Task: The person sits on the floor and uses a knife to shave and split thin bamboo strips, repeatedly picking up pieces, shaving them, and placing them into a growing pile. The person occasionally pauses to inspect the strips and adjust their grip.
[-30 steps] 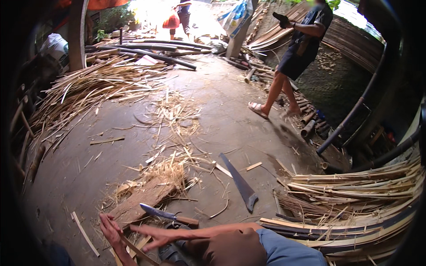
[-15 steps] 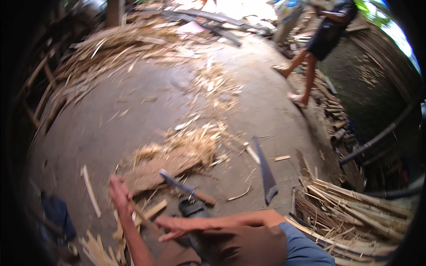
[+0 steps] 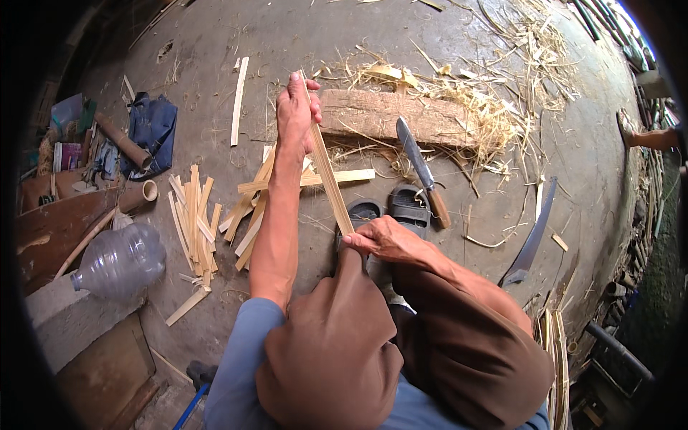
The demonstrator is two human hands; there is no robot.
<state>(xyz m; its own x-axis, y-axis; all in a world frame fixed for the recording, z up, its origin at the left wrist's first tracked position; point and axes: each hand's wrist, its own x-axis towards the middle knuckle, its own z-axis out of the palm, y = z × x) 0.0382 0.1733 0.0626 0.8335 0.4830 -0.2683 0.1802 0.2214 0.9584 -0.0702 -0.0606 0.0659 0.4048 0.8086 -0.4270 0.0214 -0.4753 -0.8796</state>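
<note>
A long pale bamboo strip [image 3: 330, 175] slants between my two hands above the floor. My left hand [image 3: 295, 115] is closed around its far end, with the arm stretched forward. Nearer my knees, the thumb and fingers of my right hand [image 3: 383, 240] pinch its lower end. Just beyond lies a rough brown wooden plank [image 3: 401, 118] with shavings around it. A knife [image 3: 416, 154] with a wooden handle rests on the floor, its tip by the plank. Under my left forearm, several cut strips [image 3: 308, 178] lie crossed in a loose pile.
More strips [image 3: 192, 215] are heaped at the left, near a clear plastic jug [image 3: 123, 259] and dark blue cloth [image 3: 152, 132]. A handsaw [image 3: 532, 233] lies at the right. Dark sandals [image 3: 410, 208] are before my knees. Another person's foot [image 3: 631, 132] shows at the right edge.
My view has swung down and to the right relative to my body, bringing my lap into the middle. The strip stays between both hands, and the other person is mostly out of view.
</note>
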